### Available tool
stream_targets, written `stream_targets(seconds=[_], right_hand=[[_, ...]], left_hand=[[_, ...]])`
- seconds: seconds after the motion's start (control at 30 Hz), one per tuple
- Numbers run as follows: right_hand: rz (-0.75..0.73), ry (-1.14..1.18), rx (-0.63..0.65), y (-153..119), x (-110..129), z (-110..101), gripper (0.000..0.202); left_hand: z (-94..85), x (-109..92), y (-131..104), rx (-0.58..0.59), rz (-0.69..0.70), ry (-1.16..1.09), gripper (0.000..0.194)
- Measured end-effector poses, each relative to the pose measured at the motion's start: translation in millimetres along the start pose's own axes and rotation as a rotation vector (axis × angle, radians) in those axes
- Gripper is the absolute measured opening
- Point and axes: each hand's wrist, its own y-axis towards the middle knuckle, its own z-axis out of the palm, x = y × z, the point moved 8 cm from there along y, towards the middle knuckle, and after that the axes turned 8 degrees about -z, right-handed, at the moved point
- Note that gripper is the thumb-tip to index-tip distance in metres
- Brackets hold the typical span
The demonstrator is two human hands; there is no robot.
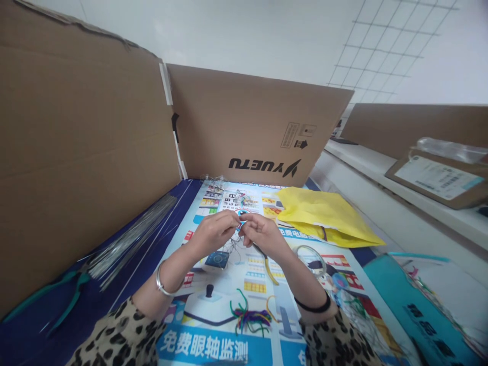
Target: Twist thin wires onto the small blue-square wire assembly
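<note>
Both hands meet over the middle of a printed poster (213, 310). My left hand (216, 231) is closed, thumb and fingertips pressed together on something too small to make out. Close against it, my right hand (263, 233) is also pinched, and what lies between its fingertips is hidden. Thin wire (233, 245) shows just beneath the fingers. A yellow-handled tool (271, 270) lies below my right hand, partly covered by it. Nearer to me on the poster rests a bundle of purple and green cords (252, 319).
Long wires (131, 239) and green-handled pliers (72, 292) lie at left. A yellow bag (324, 211) and a clear ring (311, 259) are at right, with a teal box (415, 310) beyond. Cardboard panels (244, 122) stand behind and at left. A white shelf (366, 162) holds a package.
</note>
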Motion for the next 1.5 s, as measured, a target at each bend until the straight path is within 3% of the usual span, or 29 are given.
stream_targets(seconds=[0.3,0.5,0.67,0.8,0.9,1.03,1.2,1.27,1.37,1.5], right_hand=[[0.026,-0.125,-0.069,0,-5,-6,0.007],[-0.213,-0.511,-0.179,3,10,-31,0.007],[-0.194,-0.511,-0.172,4,0,-34,0.009],[-0.185,-0.502,-0.159,4,-4,-30,0.010],[-0.177,-0.500,-0.141,4,-3,-28,0.009],[-0.167,-0.501,-0.115,4,-4,-26,0.009],[-0.160,-0.499,-0.064,4,-8,-22,0.009],[-0.158,-0.498,-0.050,4,-8,-20,0.009],[-0.157,-0.495,-0.033,3,-7,-18,0.009],[-0.154,-0.481,-0.010,2,-5,-15,0.009]], left_hand=[[3.0,7,-3,0.017,-0.045,-0.047,0.012],[-5.2,34,2,0.101,-0.273,0.126,0.011],[7.1,48,-3,0.261,-0.358,0.312,0.011],[14.9,49,-8,0.313,-0.363,0.385,0.012],[14.4,51,-8,0.359,-0.440,0.379,0.015],[8.6,50,-6,0.363,-0.589,0.150,0.022],[18.3,45,-12,0.360,-0.787,-0.579,0.026],[22.9,42,-15,0.363,-0.813,-0.751,0.029],[27.4,40,-17,0.377,-0.831,-0.785,0.030],[31.6,46,-18,0.381,-0.861,-0.637,0.024]])
